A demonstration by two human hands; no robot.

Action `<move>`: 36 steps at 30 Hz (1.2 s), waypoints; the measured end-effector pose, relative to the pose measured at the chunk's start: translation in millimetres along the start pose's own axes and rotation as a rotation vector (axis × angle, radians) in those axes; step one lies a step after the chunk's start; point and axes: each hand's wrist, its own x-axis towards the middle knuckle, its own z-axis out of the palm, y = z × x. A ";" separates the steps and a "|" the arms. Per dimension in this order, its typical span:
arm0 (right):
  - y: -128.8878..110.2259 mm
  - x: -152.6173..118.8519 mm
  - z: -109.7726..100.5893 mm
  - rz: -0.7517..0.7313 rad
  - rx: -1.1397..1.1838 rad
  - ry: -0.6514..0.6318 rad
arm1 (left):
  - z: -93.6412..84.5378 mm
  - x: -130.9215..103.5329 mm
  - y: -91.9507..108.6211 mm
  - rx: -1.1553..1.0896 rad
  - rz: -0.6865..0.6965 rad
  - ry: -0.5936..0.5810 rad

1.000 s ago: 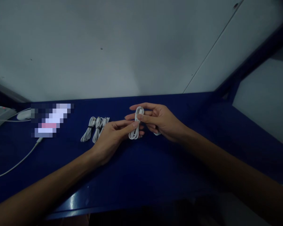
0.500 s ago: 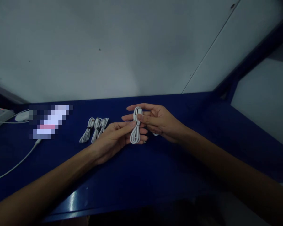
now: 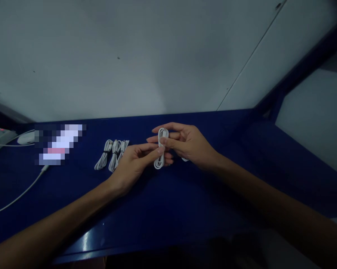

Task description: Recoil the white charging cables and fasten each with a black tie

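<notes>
The coiled cable (image 3: 160, 149) between the left hand (image 3: 135, 164) and right hand (image 3: 189, 144) is white with a dark band at its middle. At nine o'clock from it, three bundled cables (image 3: 111, 155) are white with black ties, on a deep blue table (image 3: 168, 201). The wall (image 3: 129, 56) at twelve o'clock is pale grey, and the mouse (image 3: 25, 138) and loose cord (image 3: 19, 194) far towards nine o'clock are white

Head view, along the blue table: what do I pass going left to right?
White mouse → three bundled white cables lying side by side → left hand → coiled white cable pinched by both hands → right hand.
</notes>
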 end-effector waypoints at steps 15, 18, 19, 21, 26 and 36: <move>16.5 -8.4 18.1 -0.156 -0.074 0.198 | -0.1 -7.4 3.2 0.693 0.265 0.156; 14.8 -11.9 23.9 -0.170 -0.100 0.257 | 0.0 -7.0 2.8 0.815 0.361 0.149; 15.2 -13.0 26.0 -0.174 -0.113 0.284 | -0.1 -6.7 1.7 0.876 0.400 0.153; 17.6 -14.9 30.6 -0.183 -0.155 0.365 | -0.5 -6.0 -1.9 1.002 0.478 0.167; 22.5 -19.7 42.1 -0.176 -0.310 0.555 | -4.0 -3.2 -10.9 1.150 0.576 0.171; 9.0 -15.0 31.3 -0.186 -0.090 0.258 | -1.9 -4.7 1.2 0.788 0.401 0.052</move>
